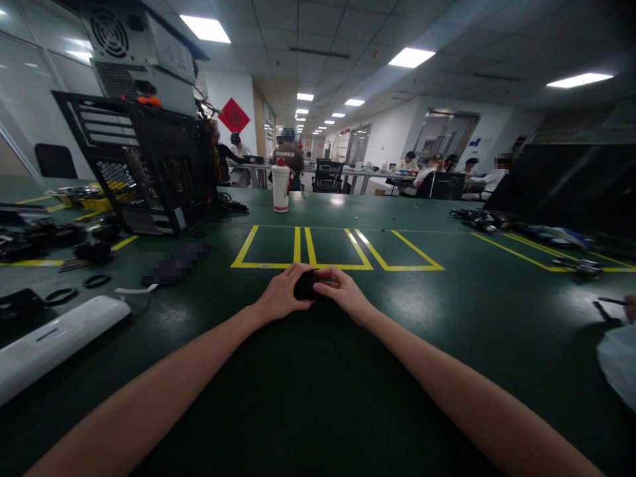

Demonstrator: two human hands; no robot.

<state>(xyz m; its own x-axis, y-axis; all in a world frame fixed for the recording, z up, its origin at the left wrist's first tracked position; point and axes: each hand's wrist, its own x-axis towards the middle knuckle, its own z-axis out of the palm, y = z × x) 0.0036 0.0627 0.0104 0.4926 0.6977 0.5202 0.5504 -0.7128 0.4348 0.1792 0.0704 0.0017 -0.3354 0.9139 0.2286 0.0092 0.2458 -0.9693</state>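
A small black rounded object [305, 285] is between my two hands, just in front of the yellow tape outlines; its exact kind does not show. My left hand [284, 289] wraps round its left side, thumb below and fingers over the top. From the right, my right hand [340, 289] pinches at its edge with thumb and fingers close together. Both forearms reach in low over the green table [298, 384]. The object's underside and the parts beneath my fingers are hidden.
Yellow tape outlines [339, 267] lie beyond my hands, with a white cup [281, 189] behind them. At left stand a black computer case [163, 165], a phone-like blurred item [176, 263] and a white elongated device [64, 338]. Cables [479, 218] lie at right; people sit farther back.
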